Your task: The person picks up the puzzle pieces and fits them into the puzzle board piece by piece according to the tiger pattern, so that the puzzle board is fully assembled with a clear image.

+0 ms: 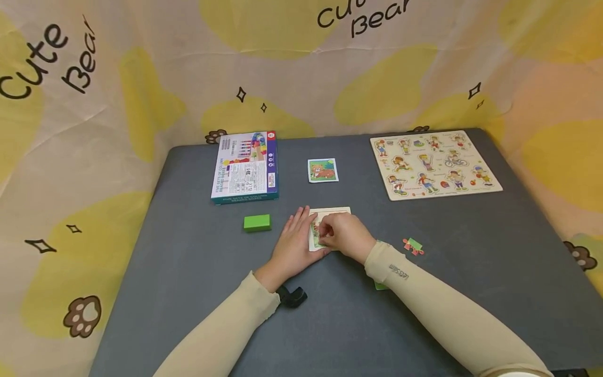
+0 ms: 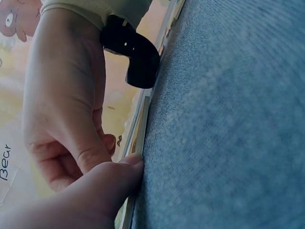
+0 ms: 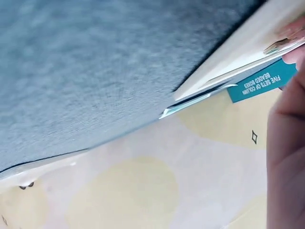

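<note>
A small pale puzzle board (image 1: 336,210) with a printed picture lies on the table in front of me. My left hand (image 1: 296,242) rests along its left side, fingers stretched out. In the left wrist view the left thumb (image 2: 131,160) presses the board's near edge. Over the picture, my right hand (image 1: 346,233) has its fingers curled, with the fingertips down at the board's left part. A small puzzle piece (image 3: 279,46) shows at the right fingertips, mostly hidden by the hand. Much of the board's right half is covered by that hand.
Joined puzzle pieces (image 1: 413,246) lie right of my hands, and a green-edged thing (image 1: 380,286) is mostly under the right sleeve. A green block (image 1: 257,223) sits to the left. Farther back are a beads box (image 1: 245,167), a picture card (image 1: 323,170) and a large figure board (image 1: 435,165).
</note>
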Demonstrator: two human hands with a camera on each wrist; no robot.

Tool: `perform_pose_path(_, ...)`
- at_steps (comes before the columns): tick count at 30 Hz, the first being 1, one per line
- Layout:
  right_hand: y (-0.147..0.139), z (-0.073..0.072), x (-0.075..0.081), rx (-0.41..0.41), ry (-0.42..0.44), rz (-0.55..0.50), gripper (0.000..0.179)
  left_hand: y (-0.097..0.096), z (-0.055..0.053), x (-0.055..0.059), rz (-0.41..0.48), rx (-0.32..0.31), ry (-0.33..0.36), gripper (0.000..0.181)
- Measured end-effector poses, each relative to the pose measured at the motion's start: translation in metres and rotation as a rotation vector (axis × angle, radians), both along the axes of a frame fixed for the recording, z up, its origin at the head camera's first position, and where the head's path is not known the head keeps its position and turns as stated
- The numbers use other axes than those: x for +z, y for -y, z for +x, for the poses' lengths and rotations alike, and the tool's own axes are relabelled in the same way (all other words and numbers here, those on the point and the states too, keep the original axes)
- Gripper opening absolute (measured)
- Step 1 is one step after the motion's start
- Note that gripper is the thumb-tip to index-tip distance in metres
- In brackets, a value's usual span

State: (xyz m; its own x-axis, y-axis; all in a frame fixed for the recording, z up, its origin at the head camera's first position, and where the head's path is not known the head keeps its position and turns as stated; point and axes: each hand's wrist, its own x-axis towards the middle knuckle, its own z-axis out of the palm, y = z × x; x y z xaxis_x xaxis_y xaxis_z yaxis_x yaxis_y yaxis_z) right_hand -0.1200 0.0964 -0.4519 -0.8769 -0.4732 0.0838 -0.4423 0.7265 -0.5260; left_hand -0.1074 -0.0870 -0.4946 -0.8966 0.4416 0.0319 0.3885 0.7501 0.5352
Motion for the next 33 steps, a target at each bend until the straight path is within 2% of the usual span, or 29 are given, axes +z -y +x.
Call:
perform_pose_path(6,-0.0037,0.0063,-0.0011,0.094,-0.129,0.02,0.012,0.0004,-0.0005,0.0012,-0.002,-0.006,-0.006,0.097)
perform_pose_path(11,-0.0054,0.0077,-0.0037,0.123,-0.176,-0.004,0.012,0.0004,-0.0004,0.0019,0.007,-0.008,-0.007,0.096)
perform_pose_path(15,-0.0058,0.0071,-0.0051,0.103,-0.178,-0.006,0.016,0.0005,-0.0003,0.0011,0.008,-0.005,-0.002,0.096)
perform_pose_path(21,-0.006,0.0068,-0.0057,0.036,-0.146,0.072,0.032,0.0003,-0.0005,-0.0002,0.004,-0.003,0.008,0.097)
perform_pose_path(29,-0.0057,0.0045,-0.0054,0.055,-0.126,0.098,0.032,0.0005,-0.0002,0.0007,-0.024,-0.012,0.004,0.096)
perform_pose_path(33,-0.0051,0.0031,-0.0038,0.067,-0.143,0.106,0.035,0.0007,-0.0013,0.0013,-0.031,-0.014,0.003,0.096)
